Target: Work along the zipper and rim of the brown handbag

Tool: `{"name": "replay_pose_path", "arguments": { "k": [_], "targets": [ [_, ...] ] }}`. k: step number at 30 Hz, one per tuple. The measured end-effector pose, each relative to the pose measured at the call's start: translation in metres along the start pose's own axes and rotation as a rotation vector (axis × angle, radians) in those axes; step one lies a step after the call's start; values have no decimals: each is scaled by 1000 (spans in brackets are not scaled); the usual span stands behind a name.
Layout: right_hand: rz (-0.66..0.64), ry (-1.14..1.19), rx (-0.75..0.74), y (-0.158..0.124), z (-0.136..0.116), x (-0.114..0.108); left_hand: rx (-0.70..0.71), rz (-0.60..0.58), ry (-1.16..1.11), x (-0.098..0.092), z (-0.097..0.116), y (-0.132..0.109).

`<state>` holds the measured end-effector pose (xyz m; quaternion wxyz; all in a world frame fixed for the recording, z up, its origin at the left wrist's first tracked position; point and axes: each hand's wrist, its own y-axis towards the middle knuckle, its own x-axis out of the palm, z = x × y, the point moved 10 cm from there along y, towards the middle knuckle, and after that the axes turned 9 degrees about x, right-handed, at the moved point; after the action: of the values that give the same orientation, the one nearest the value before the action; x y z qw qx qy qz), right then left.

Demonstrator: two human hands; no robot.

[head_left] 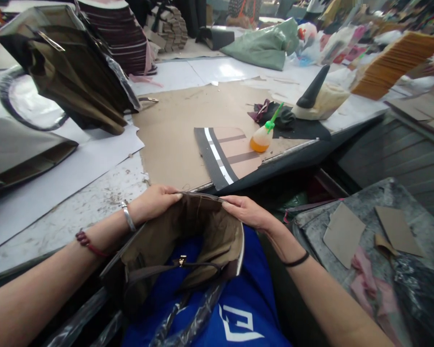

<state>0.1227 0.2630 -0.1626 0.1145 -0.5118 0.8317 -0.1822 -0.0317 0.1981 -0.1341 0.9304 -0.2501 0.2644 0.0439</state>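
A brown-lined handbag [217,226] rests on my lap with its mouth facing up toward me. My left hand [161,200] pinches its far rim on the left, thumb along the edge. On the same rim, a little to the right, my right hand [244,209] is also closed on the edge. A strap with a small gold-coloured clasp [182,260] lies across the near side of the opening. Plastic-wrapped handles [202,313] hang toward me over the blue cloth [253,289] on my lap. The bag's outer far side is hidden.
Ahead on the table [169,125] lie a striped curved panel [235,154] and a glue bottle [262,137] with a green nozzle. Another bag [79,62] stands at left. A stack of orange-brown sheets [394,62] is at right. Beside me, a grey surface [383,197] holds scraps.
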Motion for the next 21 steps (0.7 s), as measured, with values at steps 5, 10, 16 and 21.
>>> {"name": "replay_pose_path", "arguments": {
  "k": [5, 10, 16, 21],
  "targets": [
    [9, -80, 34, 3, 1, -1, 5, -15, -11, 1, -3, 2],
    [-53, -87, 58, 1, -1, 1, -25, -44, -42, 4, -6, 2],
    [-32, -182, 59, 7, 1, -2, 9, -66, 3, 4, -3, 3],
    [10, -171, 95, 16, 9, -7, 5, -73, 17, 3, -1, 2]
  ]
}}
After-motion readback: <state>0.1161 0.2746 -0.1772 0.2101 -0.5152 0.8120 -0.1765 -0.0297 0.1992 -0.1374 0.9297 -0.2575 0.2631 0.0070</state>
